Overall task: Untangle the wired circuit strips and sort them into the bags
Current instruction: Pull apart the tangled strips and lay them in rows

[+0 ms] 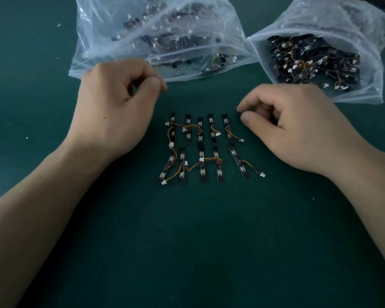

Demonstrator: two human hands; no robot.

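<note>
Several black circuit strips (pixel 200 150) with orange-yellow wires and white plugs lie in two neat rows on the green mat (pixel 198 241). My left hand (pixel 116 103) hovers at their upper left, fingers loosely curled, holding nothing. My right hand (pixel 289 125) sits at their upper right, fingers also loosely curled and empty, thumb tip close to the rightmost strip of the upper row (pixel 228 130). A clear plastic bag (pixel 156 34) with strips inside lies behind my left hand. A second clear bag (pixel 320 56), open toward me and full of tangled strips, lies at the back right.
Small white specks (pixel 27 137) dot the mat at the left. The bags' edges reach close to both hands.
</note>
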